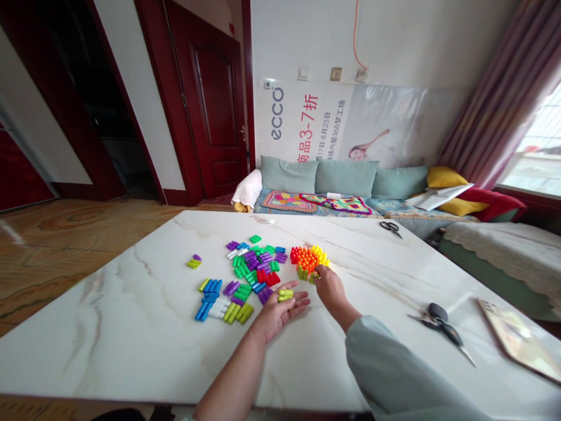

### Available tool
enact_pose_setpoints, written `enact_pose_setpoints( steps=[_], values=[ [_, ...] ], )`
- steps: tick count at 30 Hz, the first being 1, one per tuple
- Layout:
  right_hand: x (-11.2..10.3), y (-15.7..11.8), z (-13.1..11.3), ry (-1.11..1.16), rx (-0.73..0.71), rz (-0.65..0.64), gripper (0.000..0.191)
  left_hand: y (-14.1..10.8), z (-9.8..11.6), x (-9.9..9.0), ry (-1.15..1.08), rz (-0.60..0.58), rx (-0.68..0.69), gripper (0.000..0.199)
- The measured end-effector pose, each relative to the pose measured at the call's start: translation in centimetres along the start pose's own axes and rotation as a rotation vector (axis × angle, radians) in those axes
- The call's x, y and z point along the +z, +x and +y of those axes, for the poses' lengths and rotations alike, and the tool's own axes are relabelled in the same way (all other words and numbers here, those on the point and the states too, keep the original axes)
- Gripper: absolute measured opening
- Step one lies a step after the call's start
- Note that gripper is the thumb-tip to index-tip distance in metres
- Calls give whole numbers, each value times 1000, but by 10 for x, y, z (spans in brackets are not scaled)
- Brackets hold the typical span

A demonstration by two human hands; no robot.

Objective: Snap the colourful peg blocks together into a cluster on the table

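My left hand (284, 310) lies palm up with its fingers spread, and a few yellow-green plastic cylinders (285, 294) rest in it. Just to the right, my right hand (329, 286) pinches a small yellow-green cylinder (316, 277) at the front edge of a cluster. In that cluster, red (299, 255), orange (308, 260) and yellow (321, 255) cylinders stand upright, packed close together. Left of it lies a loose pile of purple, green, blue, white and red cylinders (252, 261) on their sides. More yellow-green cylinders (239, 313) lie at the near end of the pile.
A white marble-patterned table (131, 327) carries everything. Black-handled scissors (391, 228) lie at its far edge. A dark-handled cutting tool (443, 327) and a phone-like flat object (521, 336) lie at the right. Beyond stands a sofa with green cushions (346, 176).
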State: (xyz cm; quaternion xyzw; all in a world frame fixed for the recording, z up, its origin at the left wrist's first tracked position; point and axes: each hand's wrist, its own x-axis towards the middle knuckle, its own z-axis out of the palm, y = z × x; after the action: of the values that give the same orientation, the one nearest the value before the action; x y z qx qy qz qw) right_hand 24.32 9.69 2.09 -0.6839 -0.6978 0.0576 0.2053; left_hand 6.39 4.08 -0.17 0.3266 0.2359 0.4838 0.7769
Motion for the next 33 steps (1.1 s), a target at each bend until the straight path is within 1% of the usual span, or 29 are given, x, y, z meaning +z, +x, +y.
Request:
enact_pose_setpoints(
  steps=[4,9,13,15,17,19,21,23,25,27,28,31,33],
  values=[
    [4,1,1,-1,-27,33,33,0,1,0,8,-6,1,53],
    [8,0,3,94,-46,120,38,-2,3,3,25,9,1,53],
    [6,-4,3,160,-69,167,36,-3,3,3,28,-11,8,59],
    [1,-7,-2,193,-62,191,34,-2,2,2,21,-19,18,64],
    [-8,-11,-10,242,-58,195,26,-2,0,1,16,-20,26,69],
    [-18,-16,-23,314,-103,131,18,0,-3,-1,9,-15,31,74],
    [-26,-22,-35,378,-213,-19,19,1,-6,-2,-2,0,45,76],
    [-30,-27,-46,392,-339,-167,19,2,-7,-2,-6,10,66,77],
    [-30,-30,-52,363,-420,-239,20,2,-8,-1,2,8,73,75],
    [-28,-31,-55,336,-443,-249,20,1,-7,1,2,-1,64,74],
    [-27,-31,-55,325,-433,-248,18,1,-6,2,-4,-3,59,73],
    [-27,-27,-51,317,-314,-204,9,0,-3,3,-29,8,46,73],
    [-27,-23,-43,359,-204,-130,6,-1,-2,3,-39,24,39,70]
  ],
)
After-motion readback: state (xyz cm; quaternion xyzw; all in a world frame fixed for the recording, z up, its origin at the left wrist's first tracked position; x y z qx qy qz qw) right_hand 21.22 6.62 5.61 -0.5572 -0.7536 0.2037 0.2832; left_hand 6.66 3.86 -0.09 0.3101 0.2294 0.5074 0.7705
